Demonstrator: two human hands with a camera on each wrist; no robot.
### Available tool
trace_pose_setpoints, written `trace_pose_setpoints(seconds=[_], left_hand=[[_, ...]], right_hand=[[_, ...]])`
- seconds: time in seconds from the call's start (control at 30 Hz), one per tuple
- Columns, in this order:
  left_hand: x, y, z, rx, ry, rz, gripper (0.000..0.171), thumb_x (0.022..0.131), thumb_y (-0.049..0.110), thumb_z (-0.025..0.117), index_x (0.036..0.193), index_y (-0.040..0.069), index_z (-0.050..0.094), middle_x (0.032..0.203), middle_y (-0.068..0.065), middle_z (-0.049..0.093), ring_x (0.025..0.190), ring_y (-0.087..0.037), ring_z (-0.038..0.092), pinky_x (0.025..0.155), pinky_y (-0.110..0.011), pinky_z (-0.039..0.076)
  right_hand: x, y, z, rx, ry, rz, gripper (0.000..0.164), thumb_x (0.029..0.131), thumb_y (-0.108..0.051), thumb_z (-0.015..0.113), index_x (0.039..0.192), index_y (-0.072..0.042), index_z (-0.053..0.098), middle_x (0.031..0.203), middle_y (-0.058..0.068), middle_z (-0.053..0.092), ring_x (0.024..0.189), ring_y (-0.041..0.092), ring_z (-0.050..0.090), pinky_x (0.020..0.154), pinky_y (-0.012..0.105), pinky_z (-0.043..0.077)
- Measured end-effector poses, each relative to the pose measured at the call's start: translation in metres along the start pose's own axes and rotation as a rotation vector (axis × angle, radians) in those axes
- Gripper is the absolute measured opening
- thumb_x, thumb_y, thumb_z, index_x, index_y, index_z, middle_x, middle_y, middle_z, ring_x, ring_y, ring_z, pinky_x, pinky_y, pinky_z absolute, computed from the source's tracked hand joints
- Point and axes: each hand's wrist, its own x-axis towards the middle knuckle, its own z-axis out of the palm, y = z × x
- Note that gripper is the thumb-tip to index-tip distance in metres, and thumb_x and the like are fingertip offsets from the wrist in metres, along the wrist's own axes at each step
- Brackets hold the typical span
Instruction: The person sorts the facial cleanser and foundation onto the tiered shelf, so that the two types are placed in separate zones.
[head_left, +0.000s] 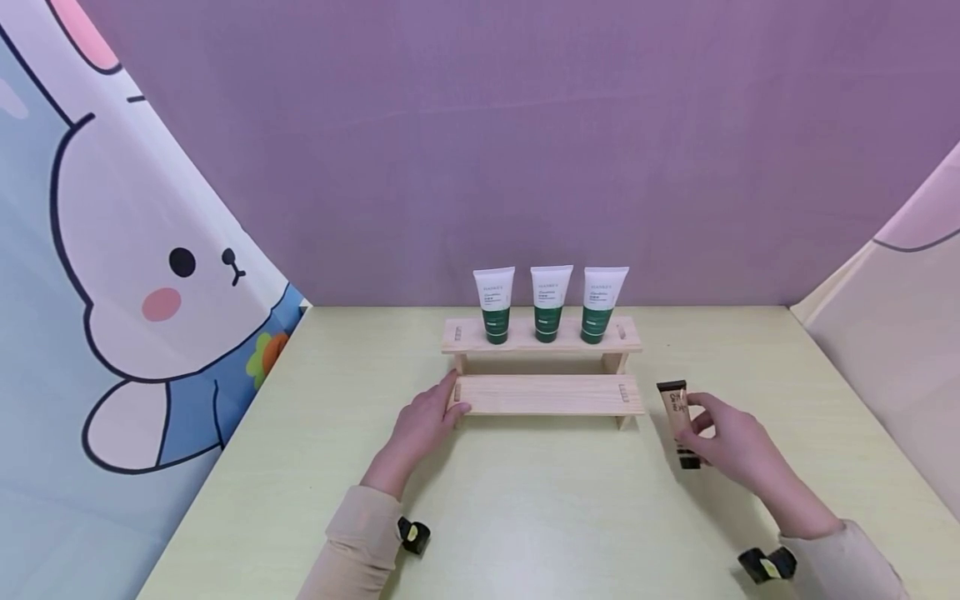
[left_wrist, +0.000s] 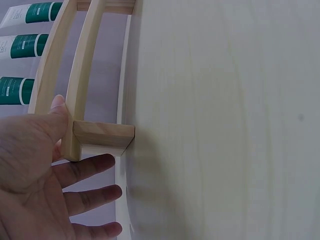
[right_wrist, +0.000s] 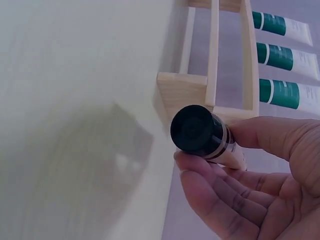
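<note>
A two-step wooden display stand (head_left: 547, 395) stands on the table. Three white-and-green squeeze tubes (head_left: 547, 304) are lined up on its upper step, caps down. My left hand (head_left: 425, 418) grips the left end of the lower step, its thumb over the board; in the left wrist view the other fingers (left_wrist: 92, 200) spread below the stand's end. Right of the stand, my right hand (head_left: 723, 437) pinches a gold squeeze tube (head_left: 677, 408) with a black cap between thumb and fingers. In the right wrist view its round black cap (right_wrist: 192, 131) faces the camera.
The pale wooden table (head_left: 540, 508) runs back to a purple cloth backdrop (head_left: 540, 150). A cloth with a cartoon rabbit (head_left: 135, 275) hangs on the left, and another pale cloth (head_left: 900, 308) borders the right side.
</note>
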Motion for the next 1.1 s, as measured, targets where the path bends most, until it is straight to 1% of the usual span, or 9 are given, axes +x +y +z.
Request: trace_pose_setpoints(seconds=[0.23,0.47,0.67,0.87,0.97,1.1], left_hand=[[0.000,-0.001,0.000,0.001,-0.004,0.003,0.063,0.099,0.038,0.056,0.150,0.007,0.036,0.136,-0.021,0.055,0.118,-0.041,0.056,0.091,-0.058,0.046],[-0.001,-0.001,-0.001,-0.006,-0.004,-0.001,0.063,0.099,0.038,0.055,0.150,0.007,0.035,0.137,-0.021,0.054,0.119,-0.042,0.055,0.092,-0.058,0.045],[-0.002,-0.001,-0.001,-0.003,-0.005,-0.004,0.064,0.099,0.039,0.054,0.151,0.008,0.034,0.140,-0.020,0.052,0.120,-0.041,0.054,0.093,-0.058,0.044],[-0.002,-0.001,-0.001,-0.005,-0.005,-0.008,0.063,0.100,0.039,0.053,0.151,0.009,0.033,0.142,-0.019,0.050,0.121,-0.041,0.053,0.093,-0.058,0.044],[-0.002,0.000,-0.002,-0.009,-0.005,-0.010,0.063,0.100,0.039,0.054,0.151,0.009,0.034,0.141,-0.019,0.051,0.121,-0.041,0.053,0.093,-0.058,0.044],[-0.002,0.001,-0.002,-0.009,0.000,-0.005,0.063,0.099,0.039,0.054,0.151,0.009,0.034,0.140,-0.019,0.052,0.120,-0.041,0.054,0.093,-0.058,0.044]], right_hand=[[0.006,-0.014,-0.002,0.003,0.030,-0.036,0.056,0.091,-0.021,0.067,0.134,0.008,0.044,0.091,0.009,0.068,0.059,0.010,0.060,0.051,0.031,0.044],[0.014,-0.028,0.001,-0.006,0.039,-0.060,0.055,0.089,-0.016,0.068,0.134,0.006,0.047,0.094,0.010,0.067,0.062,0.010,0.060,0.050,0.030,0.045],[0.020,-0.042,0.004,0.046,0.052,-0.122,0.055,0.090,-0.016,0.070,0.135,0.004,0.046,0.095,0.010,0.068,0.064,0.011,0.062,0.053,0.029,0.047],[0.027,-0.056,0.010,0.083,0.092,-0.192,0.055,0.089,-0.017,0.072,0.136,0.000,0.047,0.094,0.008,0.068,0.066,0.011,0.064,0.055,0.029,0.049],[0.030,-0.062,0.016,0.100,0.107,-0.212,0.054,0.089,-0.014,0.072,0.135,-0.001,0.048,0.093,0.008,0.068,0.066,0.012,0.065,0.056,0.029,0.050],[0.035,-0.070,0.023,0.133,0.106,-0.236,0.053,0.088,-0.011,0.072,0.134,-0.001,0.049,0.092,0.008,0.068,0.066,0.012,0.065,0.057,0.028,0.052]])
